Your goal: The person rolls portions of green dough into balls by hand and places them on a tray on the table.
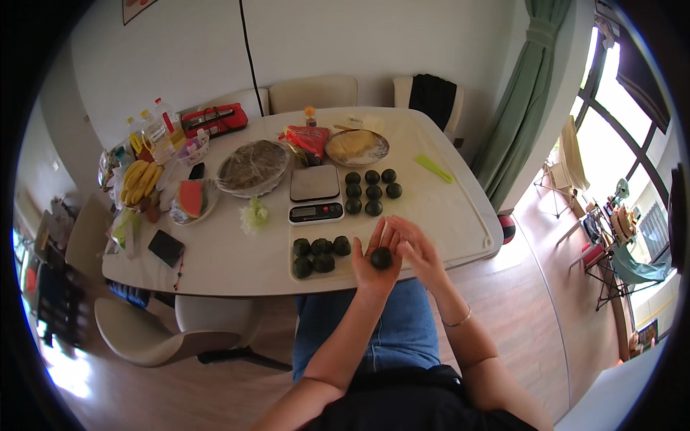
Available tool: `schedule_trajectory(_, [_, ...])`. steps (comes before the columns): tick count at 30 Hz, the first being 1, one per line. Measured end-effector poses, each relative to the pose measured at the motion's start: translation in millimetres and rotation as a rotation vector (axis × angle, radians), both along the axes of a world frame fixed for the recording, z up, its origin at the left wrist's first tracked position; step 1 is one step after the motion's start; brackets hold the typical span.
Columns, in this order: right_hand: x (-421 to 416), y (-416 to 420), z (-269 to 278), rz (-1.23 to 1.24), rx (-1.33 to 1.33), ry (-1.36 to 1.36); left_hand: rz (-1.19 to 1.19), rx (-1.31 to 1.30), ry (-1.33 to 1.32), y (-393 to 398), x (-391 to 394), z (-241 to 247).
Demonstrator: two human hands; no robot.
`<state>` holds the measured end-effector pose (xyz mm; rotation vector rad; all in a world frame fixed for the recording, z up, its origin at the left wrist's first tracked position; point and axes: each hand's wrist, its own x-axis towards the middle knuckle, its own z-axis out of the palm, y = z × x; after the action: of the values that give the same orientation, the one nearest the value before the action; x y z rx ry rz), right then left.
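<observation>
A round dark green dough ball (pixel 381 258) rests in the upturned palm of my left hand (pixel 375 269), just over the table's front edge. My right hand (pixel 422 250) is raised close beside it, slightly blurred, with nothing in it; its fingertips overlap those of the left. Smooth dark green balls (pixel 373 192) stand in short columns on a cream mat (pixel 431 215) beyond my hands. Several rougher dark green lumps (pixel 323 263) sit in two rows left of my left hand. A digital kitchen scale (pixel 315 186) with a bare platform lies between the two groups.
Behind the scale are a film-covered bowl (pixel 253 167), a red packet (pixel 308 140) and a plate of yellow filling (pixel 357 147). A green scraper (pixel 434 168) lies right. Crumpled plastic (pixel 254 215), watermelon (pixel 190 197), bananas (pixel 141 182) and a phone (pixel 166 248) are left.
</observation>
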<state>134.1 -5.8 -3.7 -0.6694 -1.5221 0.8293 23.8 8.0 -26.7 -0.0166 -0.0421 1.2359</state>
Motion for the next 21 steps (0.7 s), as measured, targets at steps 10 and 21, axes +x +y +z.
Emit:
schedule_trajectory(10, [2.5, -18.0, -16.0, -0.001, -0.137, -0.291, 0.031, 0.017, 0.144, 0.3, 3.7, -10.5])
schedule_trajectory(21, [28.1, 85.7, -6.9, -0.143, -0.308, 0.107, 0.173, 0.002, 0.177, -1.9, 1.2, -1.4])
